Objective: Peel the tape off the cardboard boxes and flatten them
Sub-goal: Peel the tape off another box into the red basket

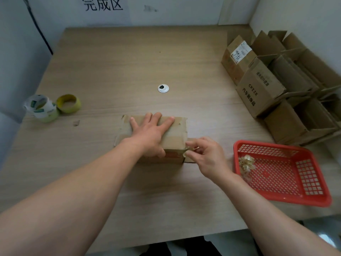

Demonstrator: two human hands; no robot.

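Observation:
A small brown cardboard box (pixel 176 133) stands in the middle of the wooden table (pixel 114 67), taped along its top and near-right corner. My left hand (pixel 150 134) lies flat on the box top, fingers spread, pressing it down. At the box's near-right corner my right hand (pixel 204 155) pinches a strip of clear tape (pixel 186 149) between thumb and fingertips. The box's near face is partly hidden behind my left hand.
A red plastic basket (pixel 306 196) at the right holds a crumpled wad of peeled tape (pixel 245 163). Several open cardboard boxes (pixel 267 85) crowd the back right. Two tape rolls (pixel 53 106) sit at the left edge. A metal cable grommet (pixel 163 88) lies mid-table.

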